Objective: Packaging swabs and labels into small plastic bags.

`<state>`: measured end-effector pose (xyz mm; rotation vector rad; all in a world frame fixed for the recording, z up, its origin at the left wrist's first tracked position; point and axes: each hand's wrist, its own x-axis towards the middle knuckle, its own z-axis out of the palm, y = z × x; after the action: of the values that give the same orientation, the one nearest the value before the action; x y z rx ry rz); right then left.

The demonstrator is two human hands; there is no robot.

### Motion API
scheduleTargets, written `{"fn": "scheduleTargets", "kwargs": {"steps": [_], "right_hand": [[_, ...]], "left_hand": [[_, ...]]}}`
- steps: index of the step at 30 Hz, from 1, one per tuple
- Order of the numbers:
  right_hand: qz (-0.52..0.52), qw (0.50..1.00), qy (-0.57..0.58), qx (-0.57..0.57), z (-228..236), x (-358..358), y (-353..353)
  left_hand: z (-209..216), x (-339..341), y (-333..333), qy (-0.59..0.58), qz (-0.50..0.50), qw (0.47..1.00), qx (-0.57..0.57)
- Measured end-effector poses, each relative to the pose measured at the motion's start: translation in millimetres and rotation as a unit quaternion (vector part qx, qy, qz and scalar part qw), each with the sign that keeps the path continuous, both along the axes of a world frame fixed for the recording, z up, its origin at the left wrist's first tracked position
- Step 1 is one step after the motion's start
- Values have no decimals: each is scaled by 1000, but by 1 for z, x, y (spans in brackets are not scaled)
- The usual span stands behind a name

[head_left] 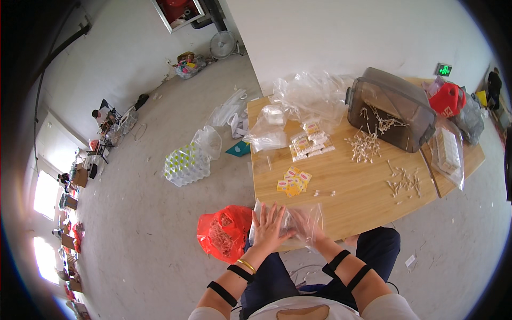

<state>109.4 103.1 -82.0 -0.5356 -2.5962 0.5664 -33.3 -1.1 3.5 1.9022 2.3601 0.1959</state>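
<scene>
At the lower centre of the frame, the person's left grip (269, 226) is spreading wide open, fingers fanned, and is pressing flat on a clear plastic bag (317, 212) without closing on anything; just beside it the right grip (308, 223) is showing blurrily through the plastic, and whether it is pinching the bag cannot be told; the bag is lying along the near edge of the counter (352, 213). Just above the hands, yellow cards (295, 181) are lying in a loose cluster; near them, at the centre, small yellow-and-white packs (310, 143) are sitting in a group; clear bags (312, 93) are heaping up at the upper centre. At the upper right a grey translucent bin (394, 82) is lying tipped on its side, and cotton swabs (364, 146) are piling at its mouth; left of the hands, a red bag (221, 234) is sitting near the counter's edge.
</scene>
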Motion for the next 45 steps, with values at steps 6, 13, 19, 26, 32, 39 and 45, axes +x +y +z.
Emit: {"fn": "scheduleTargets", "kwargs": {"steps": [6, 13, 19, 26, 32, 39, 45], "right_hand": [[16, 996, -33, -86, -17, -1, 1], [-63, 993, 11, 101, -62, -5, 3], [-69, 961, 81, -254, -48, -3, -1], [-59, 962, 97, -248, -39, -1, -4], [-73, 968, 88, -225, 2, -1, 0], [-150, 965, 69, -202, -3, -24, 0], [-121, 929, -35, -349, 4, -24, 2]], "left_hand": [[-15, 10, 34, -106, -40, 989, 97], [-29, 35, 56, -176, -80, 962, 194], [-36, 48, 60, -135, -47, 977, 158], [-24, 54, 63, -120, -76, 986, 91], [20, -8, 36, -208, -91, 963, 143], [4, -25, 7, 60, -69, 995, -25], [-3, -31, 3, 90, -91, 991, -32]]}}
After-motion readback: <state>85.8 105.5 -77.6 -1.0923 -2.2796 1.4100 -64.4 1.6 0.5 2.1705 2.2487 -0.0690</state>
